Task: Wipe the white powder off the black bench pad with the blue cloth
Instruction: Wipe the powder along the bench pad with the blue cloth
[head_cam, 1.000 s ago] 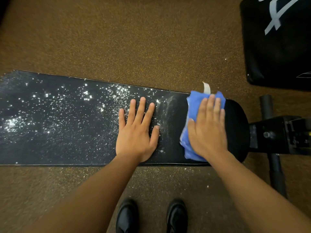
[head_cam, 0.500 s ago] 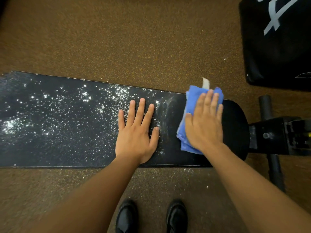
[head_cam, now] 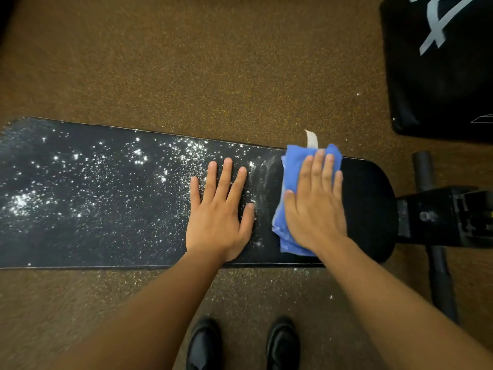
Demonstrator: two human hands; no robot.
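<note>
Your right hand (head_cam: 314, 206) presses the soft, light blue cloth (head_cam: 296, 161) with flat fingers; keep the palm spread on it, because it bunches easily.

Dim warm light, wide-angle edge warp

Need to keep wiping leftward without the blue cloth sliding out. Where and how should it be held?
Judging by its pose, keep the right hand flat on top of the folded blue cloth, pressing from above. It lies flat on the black bench pad, offering no raised edge except the white tag at its far side, so downward palm pressure probably holds better than pinching.
</note>
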